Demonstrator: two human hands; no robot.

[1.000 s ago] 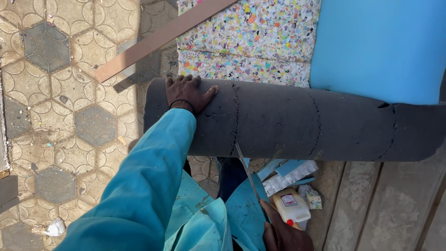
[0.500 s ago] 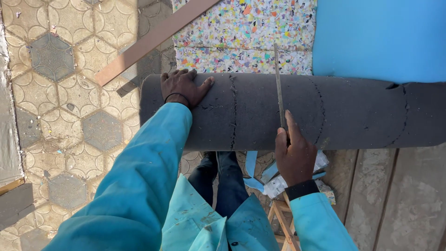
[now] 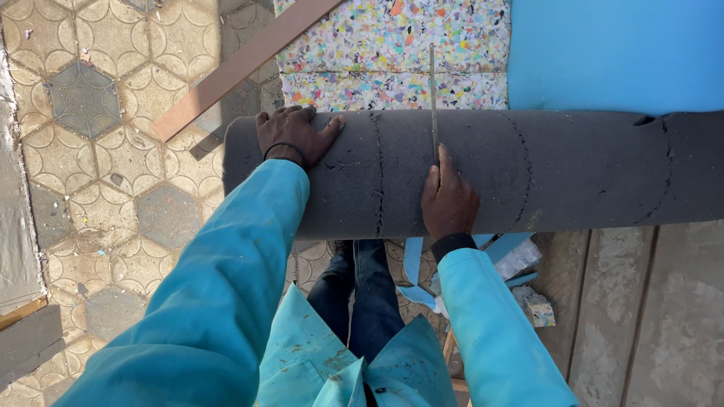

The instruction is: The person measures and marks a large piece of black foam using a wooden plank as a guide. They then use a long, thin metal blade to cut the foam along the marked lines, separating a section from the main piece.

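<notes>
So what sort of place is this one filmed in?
Probably an outdoor upholstery or foam workshop. A dark grey foam roll lies across speckled rebonded foam slabs and a blue sheet, over hexagonal paving; the right hand holds a long thin blade.

Prob. upholstery wkshop: foam roll (image 3: 528, 173), scraps (image 3: 392, 45)

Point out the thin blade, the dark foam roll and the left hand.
thin blade (image 3: 433, 98), head view, mid-length of the blade.
dark foam roll (image 3: 588, 169), head view, bare top surface.
left hand (image 3: 292, 136), head view, back of the hand.
</notes>
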